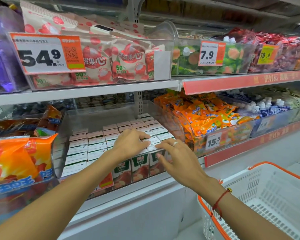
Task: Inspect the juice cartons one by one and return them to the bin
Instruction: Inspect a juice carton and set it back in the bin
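Both arms reach forward; left hand (130, 144) and right hand (177, 156) lie palm-down, fingers spread.

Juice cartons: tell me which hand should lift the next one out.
Probably left. The left hand already rests with fingers curled over the juice cartons near the bin's front row, while the right hand lies spread across the bin's front edge.

One head view, looking forward and down; close on the bin (109, 110), both forearms reaching in.

Shop: price tags (47, 54), stocked shelves (87, 90).
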Demonstrator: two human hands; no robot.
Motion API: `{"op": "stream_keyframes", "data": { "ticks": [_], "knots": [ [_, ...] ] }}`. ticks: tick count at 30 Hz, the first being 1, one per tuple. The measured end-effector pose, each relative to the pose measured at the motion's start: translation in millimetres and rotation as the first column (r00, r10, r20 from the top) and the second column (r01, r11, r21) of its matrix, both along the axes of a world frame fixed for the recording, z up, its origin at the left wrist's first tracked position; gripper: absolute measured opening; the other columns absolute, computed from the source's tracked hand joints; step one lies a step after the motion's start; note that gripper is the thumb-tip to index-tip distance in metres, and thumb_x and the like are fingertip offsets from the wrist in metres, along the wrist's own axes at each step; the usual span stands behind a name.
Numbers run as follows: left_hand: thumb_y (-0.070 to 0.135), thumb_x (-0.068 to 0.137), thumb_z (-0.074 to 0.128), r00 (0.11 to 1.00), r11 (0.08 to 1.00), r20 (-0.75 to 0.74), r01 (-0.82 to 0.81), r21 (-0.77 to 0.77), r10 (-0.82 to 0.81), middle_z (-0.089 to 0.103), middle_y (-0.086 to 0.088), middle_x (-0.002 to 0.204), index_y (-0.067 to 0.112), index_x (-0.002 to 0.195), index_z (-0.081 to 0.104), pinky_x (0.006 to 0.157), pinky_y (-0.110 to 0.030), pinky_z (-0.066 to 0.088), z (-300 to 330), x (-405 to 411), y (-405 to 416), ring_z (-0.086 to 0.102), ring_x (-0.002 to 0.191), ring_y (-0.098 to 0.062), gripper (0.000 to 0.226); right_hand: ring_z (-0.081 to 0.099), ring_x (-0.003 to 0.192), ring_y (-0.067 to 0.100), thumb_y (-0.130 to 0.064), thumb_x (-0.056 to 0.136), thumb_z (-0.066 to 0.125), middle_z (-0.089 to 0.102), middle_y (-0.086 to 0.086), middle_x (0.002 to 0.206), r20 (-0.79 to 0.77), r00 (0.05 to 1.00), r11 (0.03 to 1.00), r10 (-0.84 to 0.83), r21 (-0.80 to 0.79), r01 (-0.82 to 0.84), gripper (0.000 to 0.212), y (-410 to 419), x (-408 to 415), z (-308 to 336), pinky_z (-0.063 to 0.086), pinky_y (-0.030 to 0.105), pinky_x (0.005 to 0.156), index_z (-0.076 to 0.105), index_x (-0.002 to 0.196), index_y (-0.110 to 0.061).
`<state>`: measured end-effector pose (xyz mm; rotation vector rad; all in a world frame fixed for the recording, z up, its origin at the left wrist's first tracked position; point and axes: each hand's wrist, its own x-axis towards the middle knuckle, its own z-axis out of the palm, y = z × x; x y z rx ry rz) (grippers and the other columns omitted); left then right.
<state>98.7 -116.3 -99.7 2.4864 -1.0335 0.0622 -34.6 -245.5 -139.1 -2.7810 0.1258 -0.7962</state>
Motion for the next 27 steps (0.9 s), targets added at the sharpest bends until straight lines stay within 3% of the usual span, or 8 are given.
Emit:
{"op": "stream_keyframes", "data": {
  "ticks": [6, 13, 16, 19, 22, 24, 27],
  "knots": [
    [0.038, 0.098, 0.053, 0.999, 1.0, 0.03, 0.023, 0.004, -0.023, 0.057, -0.003, 0.138, 0.029, 0.126, 0.064, 0.104, -0.044, 0.042, 2.9, 17.6, 5.6, 0.045, 0.13, -0.027, 0.032, 0.048, 0.123, 0.018, -0.035, 0.095, 0.056, 0.059, 0.0, 0.126, 0.034, 0.999, 1.0, -0.027, 0.015, 0.026, 0.033, -1.5, -5.3, -7.4, 0.036, 0.031, 0.103, 0.061, 0.125, -0.022],
    [0.047, 0.092, 0.06, 0.993, 0.975, 0.105, 0.022, 0.219, -0.046, 0.066, 0.003, 0.121, 0.024, 0.124, 0.063, 0.089, -0.034, 0.049, 17.2, 39.2, -4.8, 0.059, 0.11, -0.019, 0.04, 0.045, 0.122, 0.015, -0.043, 0.098, 0.046, 0.056, -0.006, 0.128, 0.008, 0.999, 0.998, -0.034, -0.054, 0.035, 0.043, -6.1, -2.4, -5.6, 0.032, 0.028, 0.103, 0.048, 0.138, -0.029],
    [0.045, 0.089, 0.066, 0.996, 0.948, 0.063, 0.043, 0.317, -0.066, 0.066, 0.0, 0.118, 0.018, 0.126, 0.062, 0.085, -0.032, 0.049, 30.4, 45.7, -13.4, 0.06, 0.106, -0.02, 0.046, 0.04, 0.125, 0.018, -0.049, 0.098, 0.039, 0.051, -0.003, 0.134, -0.026, 0.998, 0.99, -0.058, -0.133, 0.054, 0.047, -4.0, 0.6, -5.6, 0.026, 0.03, 0.105, 0.043, 0.142, -0.031],
    [0.039, 0.089, 0.069, 0.997, 0.928, -0.019, 0.071, 0.367, -0.068, 0.065, -0.006, 0.121, 0.011, 0.124, 0.063, 0.092, -0.034, 0.05, 36.2, 49.0, -21.3, 0.06, 0.109, -0.025, 0.046, 0.036, 0.129, 0.017, -0.051, 0.099, 0.037, 0.047, -0.003, 0.138, -0.053, 0.996, 0.99, -0.073, -0.122, 0.066, 0.047, -5.5, 1.7, -7.2, 0.024, 0.032, 0.108, 0.042, 0.142, -0.033],
    [0.04, 0.092, 0.063, 0.994, 0.895, -0.077, 0.101, 0.434, -0.075, 0.064, -0.009, 0.125, 0.008, 0.123, 0.064, 0.087, -0.034, 0.047, 38.1, 50.1, -24.5, 0.059, 0.112, -0.03, 0.045, 0.035, 0.129, 0.015, -0.051, 0.099, 0.036, 0.046, -0.005, 0.138, -0.06, 0.995, 0.992, -0.075, -0.103, 0.068, 0.045, -6.4, 3.0, -7.0, 0.023, 0.031, 0.108, 0.042, 0.141, -0.036],
    [0.045, 0.094, 0.059, 0.992, 0.894, -0.107, 0.113, 0.434, -0.074, 0.062, -0.007, 0.116, 0.012, 0.122, 0.064, 0.082, -0.03, 0.044, 37.5, 51.5, -23.4, 0.058, 0.105, -0.028, 0.043, 0.036, 0.127, 0.015, -0.051, 0.099, 0.037, 0.046, -0.005, 0.137, -0.064, 0.995, 0.993, -0.073, -0.101, 0.066, 0.045, -5.8, 3.2, -6.2, 0.024, 0.03, 0.107, 0.043, 0.141, -0.035],
    [0.051, 0.092, 0.058, 0.989, 0.962, -0.128, 0.101, 0.254, -0.07, 0.05, -0.003, 0.104, 0.016, 0.111, 0.059, 0.082, -0.03, 0.04, 35.6, 52.8, -18.9, 0.049, 0.094, -0.023, 0.04, 0.037, 0.125, 0.017, -0.05, 0.099, 0.038, 0.047, -0.003, 0.135, -0.064, 0.995, 0.992, -0.072, -0.109, 0.064, 0.046, -5.4, 3.5, -4.1, 0.025, 0.032, 0.107, 0.044, 0.141, -0.034]
  ]
}}
